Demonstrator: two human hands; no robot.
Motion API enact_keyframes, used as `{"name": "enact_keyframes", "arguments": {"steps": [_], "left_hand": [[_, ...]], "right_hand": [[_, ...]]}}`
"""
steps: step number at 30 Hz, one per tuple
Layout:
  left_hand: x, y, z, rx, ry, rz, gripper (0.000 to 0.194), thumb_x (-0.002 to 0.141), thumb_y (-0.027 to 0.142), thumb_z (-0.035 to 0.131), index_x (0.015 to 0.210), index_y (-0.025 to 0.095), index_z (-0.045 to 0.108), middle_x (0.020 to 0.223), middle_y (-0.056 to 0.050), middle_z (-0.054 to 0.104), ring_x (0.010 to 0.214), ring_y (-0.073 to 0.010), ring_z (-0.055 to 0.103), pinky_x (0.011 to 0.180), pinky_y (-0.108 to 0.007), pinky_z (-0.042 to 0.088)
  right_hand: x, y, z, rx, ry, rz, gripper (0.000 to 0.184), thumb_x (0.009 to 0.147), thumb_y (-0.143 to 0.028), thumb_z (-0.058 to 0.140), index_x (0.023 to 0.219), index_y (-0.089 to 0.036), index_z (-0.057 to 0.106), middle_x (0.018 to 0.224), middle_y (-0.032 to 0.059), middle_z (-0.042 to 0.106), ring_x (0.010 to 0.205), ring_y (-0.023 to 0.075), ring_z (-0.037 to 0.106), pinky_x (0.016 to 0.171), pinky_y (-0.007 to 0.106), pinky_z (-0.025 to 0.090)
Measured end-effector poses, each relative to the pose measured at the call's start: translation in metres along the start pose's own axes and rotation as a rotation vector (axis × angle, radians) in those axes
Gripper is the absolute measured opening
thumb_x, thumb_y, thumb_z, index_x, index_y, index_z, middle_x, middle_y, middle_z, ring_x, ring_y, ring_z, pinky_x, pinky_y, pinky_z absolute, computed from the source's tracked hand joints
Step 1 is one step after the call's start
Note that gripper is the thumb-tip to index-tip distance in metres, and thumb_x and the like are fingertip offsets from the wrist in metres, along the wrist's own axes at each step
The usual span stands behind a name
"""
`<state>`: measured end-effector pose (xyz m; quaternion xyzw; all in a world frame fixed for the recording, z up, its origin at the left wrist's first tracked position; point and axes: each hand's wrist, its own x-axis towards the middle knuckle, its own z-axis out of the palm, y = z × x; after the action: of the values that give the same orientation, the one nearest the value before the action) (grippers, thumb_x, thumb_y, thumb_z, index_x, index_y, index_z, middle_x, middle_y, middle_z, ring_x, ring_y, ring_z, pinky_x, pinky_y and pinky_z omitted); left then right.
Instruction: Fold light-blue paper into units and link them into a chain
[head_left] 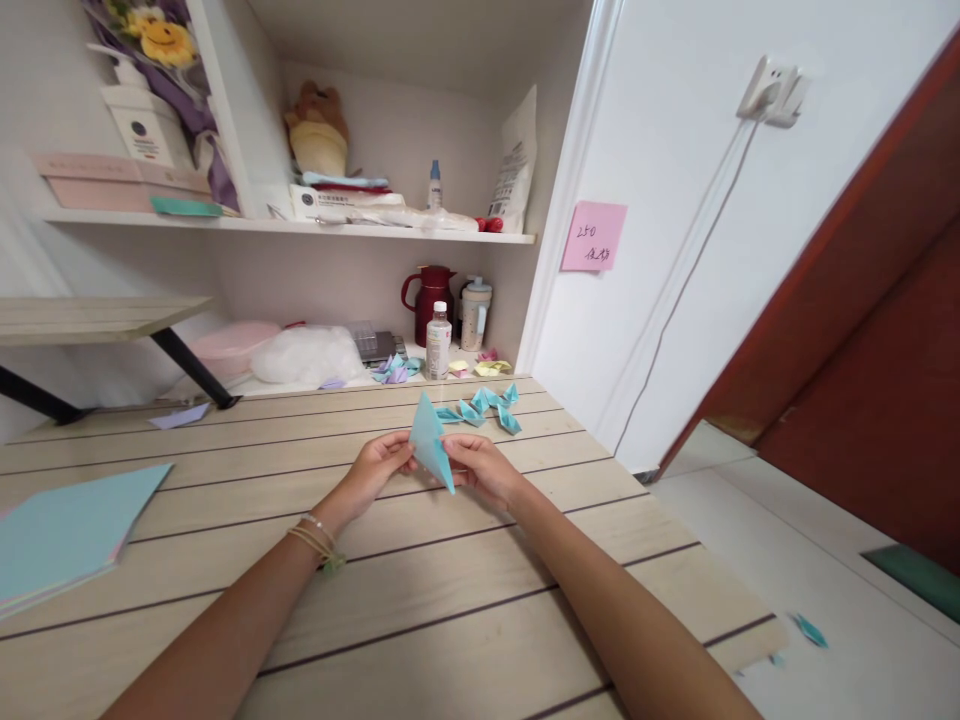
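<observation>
A folded light-blue paper shape [430, 440], pointed at both ends, is held upright above the wooden table [420, 590]. My left hand [377, 466] pinches its left edge and my right hand [480, 468] pinches its right side near the lower tip. Both hands are closed on it. Thin bracelets circle my left wrist. Just behind the hands, several small folded blue paper pieces [484, 405] lie on the table.
A stack of coloured paper sheets [64, 535], blue on top, lies at the table's left edge. A bottle [439, 342], a red jug [430, 300], folded papers and bags sit at the back under a shelf. A pink note [594, 236] hangs on the wall. Blue scraps [810, 630] lie on the floor to the right.
</observation>
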<state>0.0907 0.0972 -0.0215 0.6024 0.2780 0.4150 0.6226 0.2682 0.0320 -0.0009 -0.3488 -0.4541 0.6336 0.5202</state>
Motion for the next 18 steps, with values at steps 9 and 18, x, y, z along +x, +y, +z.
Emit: {"name": "enact_keyframes", "arguments": {"steps": [9,18], "left_hand": [[-0.002,0.0038,0.0033,0.035,0.003,0.007,0.028,0.068,0.03,0.067,0.091,0.014,0.066,0.058,0.0,0.06,0.054,-0.0099,0.051,0.059,-0.022,0.039],[-0.0039,0.0076,0.0061,0.129,-0.015,0.008,0.027,0.067,0.031,0.067,0.087,0.013,0.067,0.061,-0.001,0.062,0.057,-0.0116,0.052,0.06,-0.024,0.041]], "right_hand": [[-0.0022,-0.0055,0.0022,-0.028,0.006,-0.014,0.032,0.068,-0.042,0.067,0.087,-0.016,0.068,0.078,0.0051,0.066,0.07,0.015,0.06,0.061,0.027,0.05],[-0.002,-0.0052,0.001,-0.066,0.065,0.017,0.033,0.062,-0.043,0.07,0.08,-0.015,0.068,0.078,0.005,0.066,0.07,0.0152,0.061,0.058,0.024,0.048]]}}
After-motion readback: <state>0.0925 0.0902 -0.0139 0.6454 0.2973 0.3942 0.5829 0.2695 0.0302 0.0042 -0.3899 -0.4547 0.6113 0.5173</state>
